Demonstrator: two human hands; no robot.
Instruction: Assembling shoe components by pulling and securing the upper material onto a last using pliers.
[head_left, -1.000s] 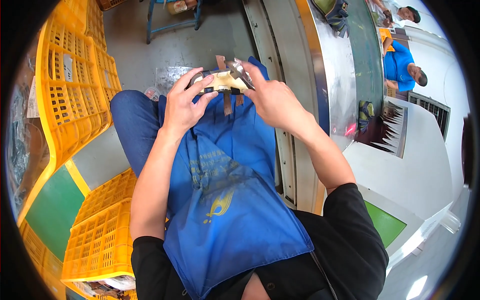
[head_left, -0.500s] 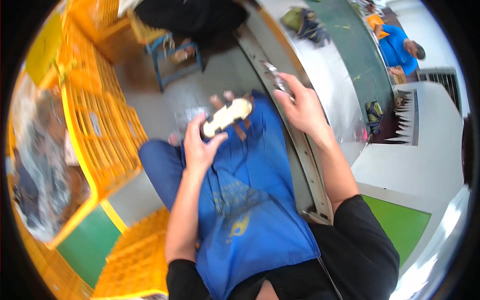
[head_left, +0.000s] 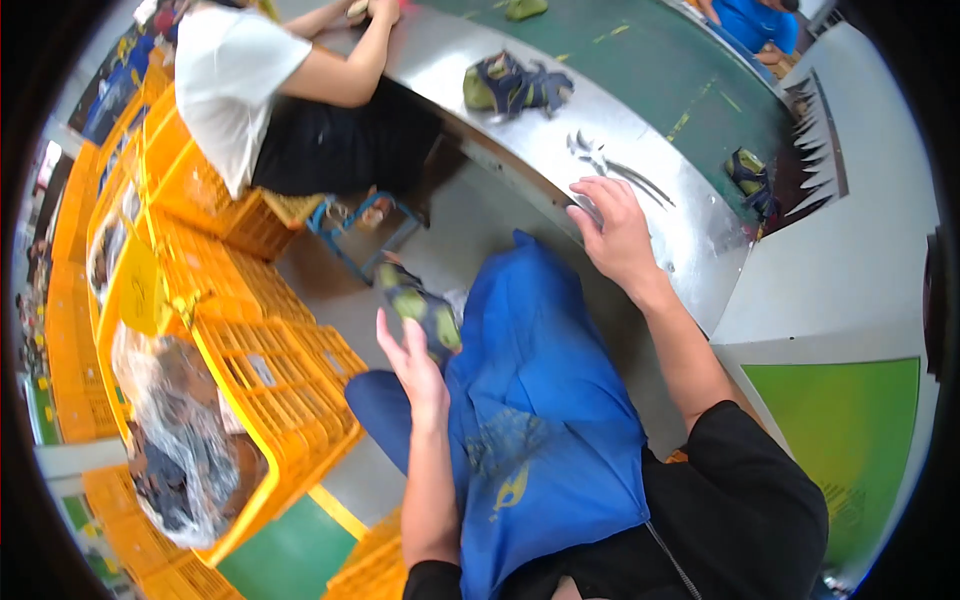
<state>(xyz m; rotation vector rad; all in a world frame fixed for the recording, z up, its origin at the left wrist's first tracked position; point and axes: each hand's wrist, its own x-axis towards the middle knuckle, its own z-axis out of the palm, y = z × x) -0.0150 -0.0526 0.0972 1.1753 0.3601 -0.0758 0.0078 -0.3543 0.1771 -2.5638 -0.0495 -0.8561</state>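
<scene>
Shiny metal table (head_left: 700, 200) bears pliers (head_left: 600, 158) near the loosely open right hand (head_left: 618, 235); a blurred green-and-navy sandal (head_left: 425, 308) tilts at the spread left hand (head_left: 420, 378), grip unclear.

Centre: open gap between left hand (head_left: 415, 372) and right hand (head_left: 622, 238) above the blue apron (head_left: 550, 340), passable. Upper centre: pliers (head_left: 597, 157) on metal bench (head_left: 700, 225) just past right fingertips; sandal (head_left: 508, 85) lies beyond. Bench strip right of pliers passable up to jagged strips (head_left: 822, 150), upper right. Left: yellow crates (head_left: 285, 375) wall that side. Blurred green shoe (head_left: 428, 310) at left fingers obstructs forward reach. Co-worker (head_left: 225, 85) fills upper left.
</scene>
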